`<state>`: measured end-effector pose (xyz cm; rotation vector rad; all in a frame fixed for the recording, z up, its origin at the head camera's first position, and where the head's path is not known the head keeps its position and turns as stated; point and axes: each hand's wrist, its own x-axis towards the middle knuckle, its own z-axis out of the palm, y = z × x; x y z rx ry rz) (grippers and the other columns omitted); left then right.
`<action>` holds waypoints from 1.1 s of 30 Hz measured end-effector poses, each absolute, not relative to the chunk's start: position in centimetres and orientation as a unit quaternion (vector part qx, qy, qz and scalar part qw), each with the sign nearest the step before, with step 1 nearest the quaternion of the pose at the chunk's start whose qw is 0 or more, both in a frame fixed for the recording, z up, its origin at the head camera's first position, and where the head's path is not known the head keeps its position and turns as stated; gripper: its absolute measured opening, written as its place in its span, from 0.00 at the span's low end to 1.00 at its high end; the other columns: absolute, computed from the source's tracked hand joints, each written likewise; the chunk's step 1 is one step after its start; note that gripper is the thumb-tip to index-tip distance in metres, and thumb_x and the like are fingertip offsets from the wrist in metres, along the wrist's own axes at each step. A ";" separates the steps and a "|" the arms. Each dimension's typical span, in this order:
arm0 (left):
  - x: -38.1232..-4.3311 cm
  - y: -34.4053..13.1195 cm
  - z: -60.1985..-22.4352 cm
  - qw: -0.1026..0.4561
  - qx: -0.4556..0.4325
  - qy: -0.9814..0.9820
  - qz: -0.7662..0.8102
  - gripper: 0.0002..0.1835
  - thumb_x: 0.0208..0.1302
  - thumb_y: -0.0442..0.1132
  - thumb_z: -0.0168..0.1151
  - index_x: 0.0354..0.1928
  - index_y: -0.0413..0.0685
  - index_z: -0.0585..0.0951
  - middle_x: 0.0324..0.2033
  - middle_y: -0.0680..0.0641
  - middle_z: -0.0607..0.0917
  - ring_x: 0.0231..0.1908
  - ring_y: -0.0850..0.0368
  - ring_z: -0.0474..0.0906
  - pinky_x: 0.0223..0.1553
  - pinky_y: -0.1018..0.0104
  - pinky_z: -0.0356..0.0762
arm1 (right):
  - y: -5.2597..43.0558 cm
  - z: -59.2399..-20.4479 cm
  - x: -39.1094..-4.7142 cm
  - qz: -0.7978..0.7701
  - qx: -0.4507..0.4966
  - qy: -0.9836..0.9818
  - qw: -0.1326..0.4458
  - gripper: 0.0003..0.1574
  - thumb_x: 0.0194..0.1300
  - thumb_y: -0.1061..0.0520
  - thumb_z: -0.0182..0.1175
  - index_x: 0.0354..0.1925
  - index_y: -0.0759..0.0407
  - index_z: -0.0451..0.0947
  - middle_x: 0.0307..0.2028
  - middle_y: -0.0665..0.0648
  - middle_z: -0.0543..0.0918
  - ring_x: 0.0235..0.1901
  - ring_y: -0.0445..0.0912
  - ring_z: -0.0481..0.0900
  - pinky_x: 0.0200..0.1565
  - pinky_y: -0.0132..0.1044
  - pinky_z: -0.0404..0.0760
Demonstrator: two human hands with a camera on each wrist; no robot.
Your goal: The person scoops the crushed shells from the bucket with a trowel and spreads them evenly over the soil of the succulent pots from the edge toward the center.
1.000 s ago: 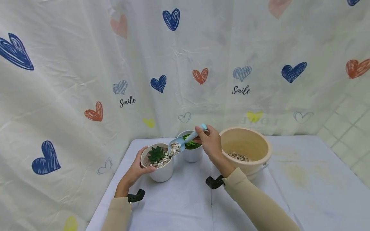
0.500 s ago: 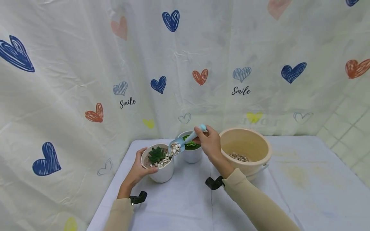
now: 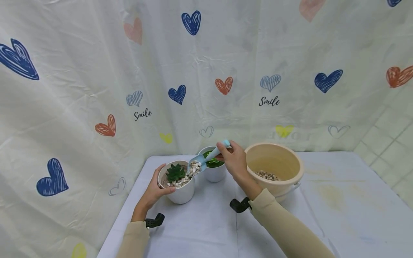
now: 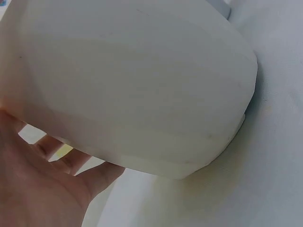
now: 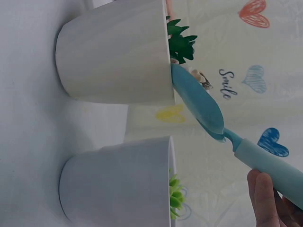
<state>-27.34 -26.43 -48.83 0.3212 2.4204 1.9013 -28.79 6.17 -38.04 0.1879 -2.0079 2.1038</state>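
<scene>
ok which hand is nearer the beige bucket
Right. The right hand, gripping the blue scoop, is by the left edge of the beige bucket; the left hand is farther left, holding the leftmost white pot.

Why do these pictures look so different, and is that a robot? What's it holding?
No robot here, just a person working bare-handed. The wide picture comes from a camera on the person's head. The other two come from black cameras worn on the wrists: the left one is very close up, the right one shows things sideways. The left hand holds a white pot with a dark green plant. The right hand holds a blue scoop of stones at its rim. Also on the table are another pot and a beige bucket with pebbles inside.
</scene>
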 end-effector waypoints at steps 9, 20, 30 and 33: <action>-27.5 -26.6 -49.1 0.035 0.125 0.761 0.636 0.57 0.57 0.38 0.74 0.80 0.64 0.45 0.75 0.37 0.55 0.69 0.37 0.64 0.53 0.68 0.78 | 6.4 -38.1 -28.8 0.713 0.059 -0.689 0.116 0.22 0.72 0.47 0.63 0.48 0.65 0.79 0.43 0.71 0.87 0.43 0.58 0.90 0.45 0.42 0.88; -27.6 -26.9 -49.2 0.056 0.148 0.749 0.644 0.53 0.61 0.40 0.68 0.80 0.71 0.46 0.79 0.44 0.50 0.76 0.42 0.52 0.64 0.64 0.68 | 6.8 -38.2 -28.9 0.713 0.052 -0.690 0.116 0.23 0.72 0.46 0.63 0.51 0.64 0.79 0.44 0.71 0.87 0.43 0.59 0.90 0.44 0.40 0.88; -27.6 -27.0 -49.1 0.049 0.150 0.744 0.649 0.52 0.61 0.35 0.64 0.81 0.60 0.44 0.79 0.43 0.51 0.76 0.40 0.53 0.66 0.60 0.65 | 7.3 -38.8 -29.3 0.724 0.034 -0.680 0.109 0.26 0.72 0.44 0.63 0.52 0.65 0.79 0.46 0.72 0.87 0.44 0.58 0.90 0.43 0.36 0.88; -27.5 -26.7 -48.8 0.044 0.136 0.756 0.639 0.53 0.61 0.37 0.66 0.81 0.59 0.44 0.79 0.40 0.50 0.75 0.39 0.56 0.65 0.59 0.68 | 7.4 -38.8 -29.3 0.725 0.032 -0.679 0.109 0.25 0.72 0.44 0.63 0.52 0.65 0.79 0.45 0.71 0.87 0.43 0.57 0.90 0.43 0.36 0.88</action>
